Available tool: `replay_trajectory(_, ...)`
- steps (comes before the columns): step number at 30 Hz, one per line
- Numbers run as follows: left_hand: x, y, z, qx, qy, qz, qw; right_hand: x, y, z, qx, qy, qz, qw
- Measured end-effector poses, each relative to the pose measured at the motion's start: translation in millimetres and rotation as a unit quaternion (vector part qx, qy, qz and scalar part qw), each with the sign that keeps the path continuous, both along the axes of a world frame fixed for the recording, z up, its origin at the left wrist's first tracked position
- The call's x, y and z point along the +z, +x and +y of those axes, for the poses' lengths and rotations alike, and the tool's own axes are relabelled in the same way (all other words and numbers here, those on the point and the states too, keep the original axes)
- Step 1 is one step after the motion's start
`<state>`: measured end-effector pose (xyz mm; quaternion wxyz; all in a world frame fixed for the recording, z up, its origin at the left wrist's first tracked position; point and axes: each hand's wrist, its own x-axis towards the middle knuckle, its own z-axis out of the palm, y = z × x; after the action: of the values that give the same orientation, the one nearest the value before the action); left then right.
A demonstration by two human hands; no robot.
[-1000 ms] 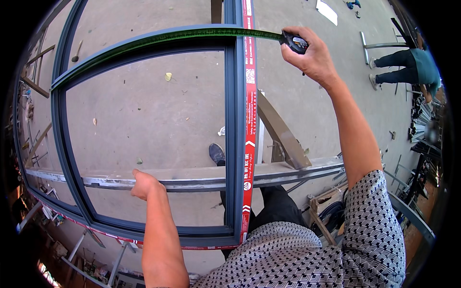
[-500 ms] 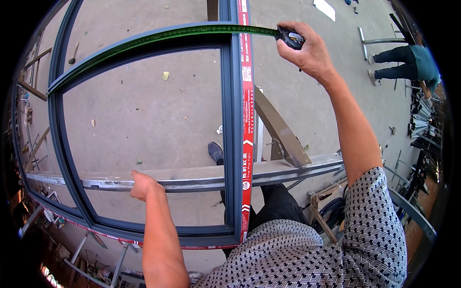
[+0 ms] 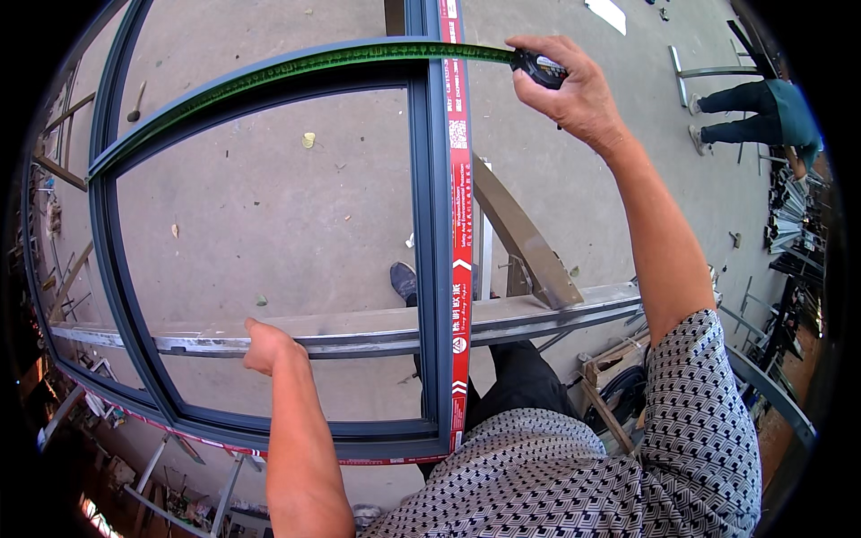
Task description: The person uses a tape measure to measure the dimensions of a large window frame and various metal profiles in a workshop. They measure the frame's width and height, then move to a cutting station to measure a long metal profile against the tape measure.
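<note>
My right hand [image 3: 567, 90] is closed around a black tape measure [image 3: 538, 68] just beyond the right side of a dark grey window frame [image 3: 430, 215]. Its extended green blade [image 3: 314, 63] runs left along the frame's crossbar, toward the left upright. My left hand [image 3: 273, 348] is closed on the edge of a long metal beam [image 3: 359, 334], which is seen through the frame's opening. Some of its fingers are hidden. Red printed protective film [image 3: 461, 260] covers the frame's right outer side.
A brown metal bar [image 3: 525, 238] slants down to the beam on the right. Another person [image 3: 762, 121] bends over at the far right, near stacked metal profiles [image 3: 789, 220]. A mallet [image 3: 135, 112] lies on the floor at left. Metal stands [image 3: 148, 471] are at lower left.
The right hand and tape measure have shifted very slightly left. The blade's scale marks now show more clearly. The left hand stays on the beam.
</note>
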<state>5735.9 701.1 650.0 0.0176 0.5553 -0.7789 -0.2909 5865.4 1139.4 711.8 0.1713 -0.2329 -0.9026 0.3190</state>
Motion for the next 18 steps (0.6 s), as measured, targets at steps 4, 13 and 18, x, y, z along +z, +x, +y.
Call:
replay_trajectory(4,0.7,-0.5,0.5,0.003,0.008,0.002,1.000,-2.5,-0.1,1.1,-0.002,0.003,0.006,1.000)
replay_trajectory(13,5.7,0.5,0.8,-0.019,0.032,-0.011,0.999,-4.0,-0.1,-0.1,0.002,0.009,0.018,1.000)
replay_trajectory(18,5.8,0.2,1.1,-0.017,0.034,-0.010,0.999,-3.9,-0.8,-2.6,-0.001,0.021,0.022,1.000)
